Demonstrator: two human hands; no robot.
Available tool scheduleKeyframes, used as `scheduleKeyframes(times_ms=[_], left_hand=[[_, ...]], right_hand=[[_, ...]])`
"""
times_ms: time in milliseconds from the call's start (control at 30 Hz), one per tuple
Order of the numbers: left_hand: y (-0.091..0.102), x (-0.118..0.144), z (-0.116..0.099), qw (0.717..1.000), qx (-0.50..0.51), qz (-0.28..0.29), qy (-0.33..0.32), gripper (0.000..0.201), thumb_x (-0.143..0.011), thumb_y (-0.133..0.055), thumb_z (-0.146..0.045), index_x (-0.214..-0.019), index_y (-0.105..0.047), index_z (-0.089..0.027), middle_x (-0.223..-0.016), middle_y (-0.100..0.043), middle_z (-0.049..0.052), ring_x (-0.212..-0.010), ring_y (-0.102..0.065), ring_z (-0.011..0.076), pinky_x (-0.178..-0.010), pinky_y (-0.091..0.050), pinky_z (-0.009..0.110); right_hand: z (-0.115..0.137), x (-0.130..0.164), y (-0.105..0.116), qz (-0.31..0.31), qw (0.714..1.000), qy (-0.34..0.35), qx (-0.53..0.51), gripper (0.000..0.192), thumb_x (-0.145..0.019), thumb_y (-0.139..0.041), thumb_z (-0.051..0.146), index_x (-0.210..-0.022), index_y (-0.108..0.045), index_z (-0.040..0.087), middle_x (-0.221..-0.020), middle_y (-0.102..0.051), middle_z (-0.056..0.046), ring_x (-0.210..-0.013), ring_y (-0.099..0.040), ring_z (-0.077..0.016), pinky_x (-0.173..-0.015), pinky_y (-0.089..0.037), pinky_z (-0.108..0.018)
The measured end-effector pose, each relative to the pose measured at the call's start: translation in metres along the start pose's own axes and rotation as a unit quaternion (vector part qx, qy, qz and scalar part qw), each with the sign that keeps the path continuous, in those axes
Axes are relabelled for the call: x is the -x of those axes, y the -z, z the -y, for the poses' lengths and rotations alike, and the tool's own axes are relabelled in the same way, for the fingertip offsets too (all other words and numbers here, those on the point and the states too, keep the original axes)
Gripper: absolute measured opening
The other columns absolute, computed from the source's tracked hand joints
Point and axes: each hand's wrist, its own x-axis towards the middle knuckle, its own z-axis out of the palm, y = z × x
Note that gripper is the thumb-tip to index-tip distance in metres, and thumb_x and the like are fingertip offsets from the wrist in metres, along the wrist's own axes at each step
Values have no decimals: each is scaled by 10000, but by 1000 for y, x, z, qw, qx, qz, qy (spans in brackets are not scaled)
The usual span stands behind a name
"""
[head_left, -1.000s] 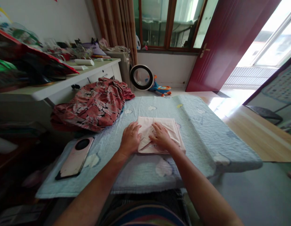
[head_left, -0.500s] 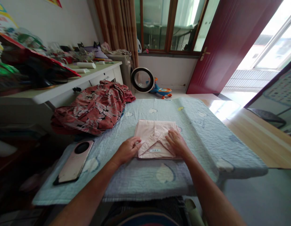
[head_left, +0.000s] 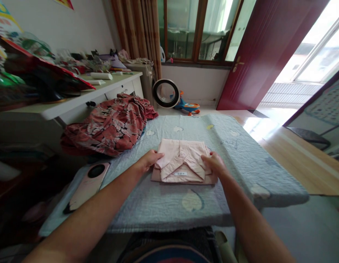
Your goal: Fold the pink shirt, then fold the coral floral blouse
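A folded pale pink shirt point(head_left: 183, 153) lies on the cloth-covered table, its collar toward me and a small white label inside the neck. A darker, flat pinkish-brown layer point(head_left: 156, 177) shows beneath its near edge; what it is made of I cannot tell. My left hand point(head_left: 149, 160) pinches the shirt's left edge between thumb and fingers. At the opposite edge, my right hand point(head_left: 215, 163) grips the shirt the same way, thumb on top. The fingertips under the fabric are hidden on both sides.
A light blue patterned cloth point(head_left: 191, 215) covers the table. A pink phone point(head_left: 87, 188) lies at the left, beyond it a heap of red floral fabric point(head_left: 109, 128). A cluttered desk point(head_left: 49, 109) stands along the left wall; a red door point(head_left: 257, 54) is at the right.
Both hands have gone from resting on the shirt to gripping its side edges. More of the darker layer now shows at the near corners.
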Motion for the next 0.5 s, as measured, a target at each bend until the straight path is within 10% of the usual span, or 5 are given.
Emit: scheduleKeyframes(times_ms=[133,500], left_hand=[[-2,1,-3,994,40,96,33,301,-590,-810,-284,-817,-672,-142,-746,-743,74,-675,-694,227,-606,-521,297],[16,0,-37,992,-42,54,-103,307,-599,-781,-223,-876,-680,-136,-682,-679,3,-543,-581,136,-502,-419,217]], right_hand=[[8,1,6,99,986,-48,-123,184,-767,-618,300,-862,-673,153,-810,-740,-94,-754,-699,-232,-619,-541,-294],[8,48,31,191,894,-123,-386,114,-718,-656,109,-815,-611,149,-620,-643,-1,-485,-578,-113,-471,-511,-220]])
